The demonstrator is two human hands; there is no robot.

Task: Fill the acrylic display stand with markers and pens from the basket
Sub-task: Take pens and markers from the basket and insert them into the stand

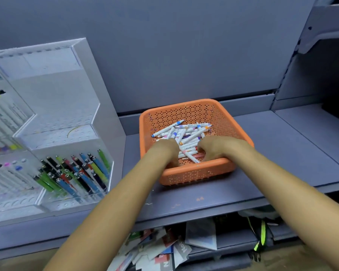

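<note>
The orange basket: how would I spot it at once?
On the grey shelf, right of the clear display stand, sits a square basket of white markers. The left hand and right hand reach into it, and it alone is orange and perforated.

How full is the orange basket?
Partly full: a loose heap of white markers lies on the floor of the orange basket, well below its rim.

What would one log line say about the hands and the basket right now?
step: reaching for markers | left hand: in basket, among markers | right hand: in basket, fingers curled among markers | stand: partly filled
</note>
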